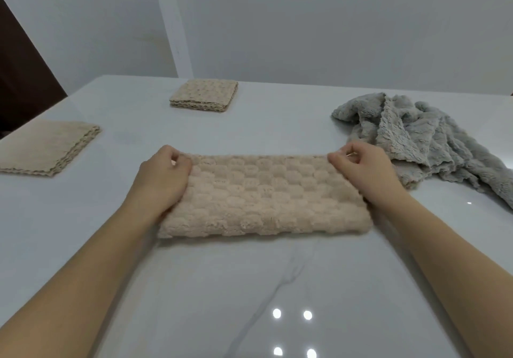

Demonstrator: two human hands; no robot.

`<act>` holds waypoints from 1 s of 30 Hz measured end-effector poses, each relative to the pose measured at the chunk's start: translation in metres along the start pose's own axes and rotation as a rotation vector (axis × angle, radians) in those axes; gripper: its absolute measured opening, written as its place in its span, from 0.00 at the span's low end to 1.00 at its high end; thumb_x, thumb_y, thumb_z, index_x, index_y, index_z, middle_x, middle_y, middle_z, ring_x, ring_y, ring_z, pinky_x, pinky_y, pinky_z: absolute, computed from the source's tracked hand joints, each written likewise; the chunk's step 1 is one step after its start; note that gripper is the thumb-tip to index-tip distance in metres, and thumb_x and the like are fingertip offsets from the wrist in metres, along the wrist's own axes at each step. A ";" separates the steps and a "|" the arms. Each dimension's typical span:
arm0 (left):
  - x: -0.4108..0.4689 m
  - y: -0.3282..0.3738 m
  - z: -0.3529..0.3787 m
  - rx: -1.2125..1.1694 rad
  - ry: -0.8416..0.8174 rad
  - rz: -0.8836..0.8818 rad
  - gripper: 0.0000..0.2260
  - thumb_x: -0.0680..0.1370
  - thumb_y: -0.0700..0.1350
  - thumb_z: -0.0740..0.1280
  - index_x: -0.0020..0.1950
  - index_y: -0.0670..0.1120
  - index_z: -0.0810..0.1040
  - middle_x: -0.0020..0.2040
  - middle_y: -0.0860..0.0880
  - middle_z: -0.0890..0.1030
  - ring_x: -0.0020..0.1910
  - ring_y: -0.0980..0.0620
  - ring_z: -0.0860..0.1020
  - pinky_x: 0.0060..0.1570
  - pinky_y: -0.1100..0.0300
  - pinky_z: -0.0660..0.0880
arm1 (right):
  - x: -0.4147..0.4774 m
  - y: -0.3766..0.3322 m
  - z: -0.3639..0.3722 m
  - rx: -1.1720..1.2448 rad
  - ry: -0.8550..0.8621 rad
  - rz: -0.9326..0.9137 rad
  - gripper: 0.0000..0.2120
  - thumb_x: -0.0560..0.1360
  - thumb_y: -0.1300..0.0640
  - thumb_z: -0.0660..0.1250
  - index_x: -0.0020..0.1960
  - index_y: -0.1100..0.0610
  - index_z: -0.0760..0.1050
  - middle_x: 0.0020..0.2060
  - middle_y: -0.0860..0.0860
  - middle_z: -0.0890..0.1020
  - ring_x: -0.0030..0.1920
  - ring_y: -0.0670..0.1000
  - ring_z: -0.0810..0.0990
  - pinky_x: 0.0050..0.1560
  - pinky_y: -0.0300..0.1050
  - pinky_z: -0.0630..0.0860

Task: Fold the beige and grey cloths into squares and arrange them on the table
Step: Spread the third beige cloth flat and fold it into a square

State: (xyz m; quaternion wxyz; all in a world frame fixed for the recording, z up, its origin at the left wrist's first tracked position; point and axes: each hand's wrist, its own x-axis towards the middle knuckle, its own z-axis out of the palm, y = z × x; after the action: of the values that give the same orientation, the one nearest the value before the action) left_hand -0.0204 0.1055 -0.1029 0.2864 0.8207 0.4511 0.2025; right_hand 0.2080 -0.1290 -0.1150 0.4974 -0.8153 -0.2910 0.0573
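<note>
A beige checker-textured cloth (pixel 263 196) lies in front of me, folded into a wide rectangle on the white table (pixel 249 288). My left hand (pixel 162 178) pinches its far left corner and lies over its left end. My right hand (pixel 363 170) pinches the far right corner in the same way. A crumpled pile of grey fluffy cloths (pixel 422 138) lies to the right, just beyond my right hand. One folded beige square (pixel 204 95) sits at the back centre. Another folded beige square (pixel 47 147) sits at the left edge.
The table is glossy white with a faint grey vein and light reflections near me. A plain white wall stands behind it, and a dark brown surface (pixel 22 74) shows at the far left beyond the table's corner.
</note>
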 end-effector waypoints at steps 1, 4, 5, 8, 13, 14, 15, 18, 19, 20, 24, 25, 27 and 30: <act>0.000 -0.004 0.003 0.180 0.053 0.059 0.09 0.81 0.52 0.57 0.51 0.49 0.72 0.41 0.47 0.79 0.38 0.45 0.75 0.36 0.54 0.69 | -0.001 0.003 0.003 -0.176 0.030 -0.084 0.08 0.73 0.53 0.71 0.38 0.54 0.75 0.28 0.45 0.77 0.29 0.43 0.72 0.35 0.43 0.67; -0.001 -0.007 0.013 0.447 0.174 0.174 0.09 0.82 0.51 0.56 0.52 0.47 0.71 0.44 0.46 0.79 0.39 0.44 0.72 0.37 0.54 0.66 | 0.002 0.006 0.008 -0.431 0.029 -0.228 0.08 0.74 0.49 0.70 0.42 0.53 0.76 0.36 0.46 0.74 0.38 0.50 0.74 0.40 0.47 0.69; 0.000 -0.007 0.015 0.458 0.187 0.184 0.09 0.81 0.50 0.58 0.54 0.46 0.71 0.47 0.46 0.78 0.40 0.44 0.73 0.38 0.54 0.66 | 0.004 0.008 0.008 -0.464 0.010 -0.223 0.09 0.75 0.47 0.70 0.43 0.53 0.77 0.37 0.45 0.71 0.40 0.50 0.73 0.40 0.47 0.68; 0.003 -0.011 0.017 0.474 0.237 0.270 0.16 0.79 0.46 0.63 0.65 0.42 0.70 0.60 0.40 0.75 0.54 0.39 0.74 0.46 0.47 0.69 | 0.007 0.013 0.011 -0.504 -0.004 -0.202 0.10 0.75 0.45 0.68 0.47 0.51 0.77 0.39 0.44 0.69 0.41 0.49 0.72 0.39 0.46 0.66; -0.018 0.033 0.023 0.360 0.058 0.557 0.25 0.81 0.46 0.58 0.77 0.39 0.59 0.78 0.41 0.59 0.77 0.44 0.56 0.75 0.43 0.51 | 0.009 0.016 0.009 -0.523 -0.005 -0.189 0.17 0.75 0.43 0.68 0.60 0.50 0.74 0.52 0.49 0.73 0.45 0.53 0.76 0.44 0.52 0.76; -0.026 0.049 0.032 0.335 -0.051 0.603 0.26 0.83 0.48 0.55 0.79 0.41 0.54 0.79 0.44 0.54 0.79 0.47 0.50 0.76 0.46 0.46 | 0.008 0.016 0.009 -0.524 -0.006 -0.191 0.18 0.75 0.43 0.68 0.61 0.50 0.73 0.53 0.50 0.73 0.45 0.53 0.77 0.44 0.53 0.77; -0.033 0.063 0.044 0.335 -0.163 0.643 0.26 0.84 0.50 0.51 0.80 0.42 0.50 0.80 0.47 0.49 0.79 0.51 0.45 0.77 0.48 0.42 | 0.007 0.015 0.009 -0.521 -0.007 -0.194 0.18 0.75 0.43 0.68 0.61 0.50 0.73 0.54 0.51 0.73 0.45 0.54 0.77 0.44 0.54 0.77; -0.047 0.079 0.077 0.433 -0.398 0.676 0.27 0.84 0.54 0.45 0.80 0.45 0.45 0.80 0.49 0.43 0.78 0.55 0.40 0.76 0.50 0.38 | 0.005 0.015 0.009 -0.511 -0.008 -0.201 0.18 0.75 0.44 0.68 0.60 0.50 0.74 0.53 0.51 0.73 0.45 0.55 0.77 0.44 0.54 0.77; -0.047 0.075 0.082 0.460 -0.419 0.659 0.27 0.84 0.56 0.44 0.80 0.46 0.44 0.80 0.50 0.43 0.78 0.55 0.40 0.76 0.50 0.39 | 0.005 0.015 0.008 -0.510 -0.012 -0.198 0.18 0.75 0.43 0.68 0.60 0.51 0.74 0.53 0.51 0.73 0.45 0.55 0.77 0.45 0.54 0.77; -0.046 0.068 0.082 0.478 -0.416 0.640 0.27 0.83 0.57 0.43 0.80 0.47 0.44 0.80 0.51 0.43 0.78 0.56 0.40 0.76 0.50 0.39 | 0.005 0.015 0.008 -0.509 -0.016 -0.196 0.17 0.75 0.43 0.68 0.60 0.51 0.74 0.53 0.51 0.73 0.45 0.55 0.77 0.45 0.54 0.77; -0.035 0.031 0.062 0.532 -0.332 0.547 0.29 0.82 0.60 0.42 0.80 0.49 0.44 0.80 0.53 0.43 0.78 0.56 0.41 0.76 0.49 0.40 | 0.006 0.015 0.008 -0.507 -0.015 -0.182 0.17 0.75 0.43 0.68 0.59 0.51 0.75 0.54 0.51 0.73 0.47 0.54 0.77 0.45 0.51 0.75; -0.032 0.020 0.054 0.541 -0.316 0.498 0.29 0.82 0.60 0.42 0.80 0.49 0.44 0.80 0.53 0.44 0.78 0.56 0.42 0.76 0.49 0.40 | 0.005 0.014 0.007 -0.504 -0.015 -0.179 0.17 0.75 0.43 0.68 0.59 0.51 0.75 0.54 0.50 0.73 0.47 0.53 0.77 0.45 0.50 0.75; -0.027 0.000 0.037 0.550 -0.289 0.402 0.29 0.82 0.60 0.42 0.80 0.48 0.45 0.80 0.52 0.45 0.78 0.56 0.42 0.76 0.50 0.40 | 0.004 0.014 0.007 -0.500 -0.018 -0.177 0.17 0.75 0.43 0.68 0.59 0.51 0.75 0.53 0.50 0.73 0.47 0.53 0.77 0.45 0.50 0.75; -0.024 -0.015 0.025 0.541 -0.284 0.345 0.30 0.81 0.60 0.42 0.80 0.47 0.44 0.80 0.52 0.46 0.78 0.56 0.43 0.76 0.48 0.40 | 0.004 0.013 0.006 -0.492 -0.030 -0.174 0.16 0.75 0.43 0.68 0.58 0.51 0.75 0.51 0.47 0.72 0.48 0.52 0.77 0.46 0.49 0.75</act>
State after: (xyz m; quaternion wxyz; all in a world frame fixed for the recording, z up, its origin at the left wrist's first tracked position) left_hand -0.0280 0.0840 -0.1334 0.0802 0.9509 0.2989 0.0048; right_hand 0.2140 -0.1265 -0.1284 0.2829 -0.8827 -0.3724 -0.0459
